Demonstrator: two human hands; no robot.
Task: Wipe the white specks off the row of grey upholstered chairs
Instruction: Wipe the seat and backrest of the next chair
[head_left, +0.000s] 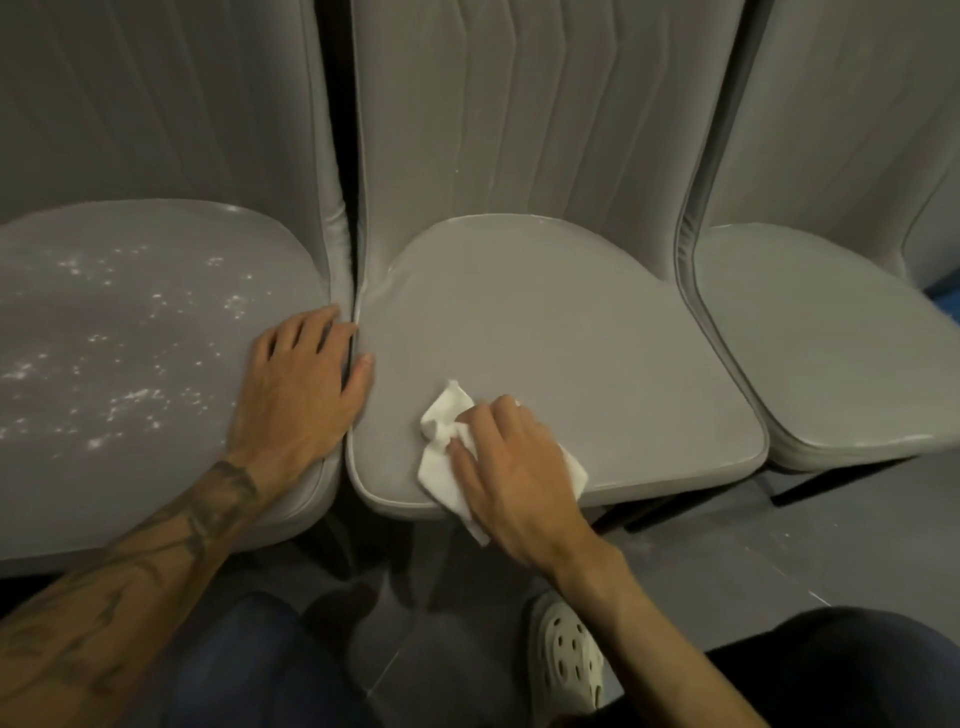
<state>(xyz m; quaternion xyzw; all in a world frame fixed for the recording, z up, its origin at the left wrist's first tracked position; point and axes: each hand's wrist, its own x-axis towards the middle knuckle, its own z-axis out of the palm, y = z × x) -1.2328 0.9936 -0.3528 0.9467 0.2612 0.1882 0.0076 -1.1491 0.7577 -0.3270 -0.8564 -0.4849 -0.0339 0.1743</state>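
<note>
Our right hand (511, 467), fingers together, presses the white cloth (441, 457) flat on the middle seat (571, 332); at nine o'clock, our spread left hand (298, 389) braces the speckled seat (130, 353).

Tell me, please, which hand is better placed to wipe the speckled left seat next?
Right, probably: the right hand already presses the tissue on the middle seat, beside the left seat. The left hand lies flat and empty across the gap between them.
</note>
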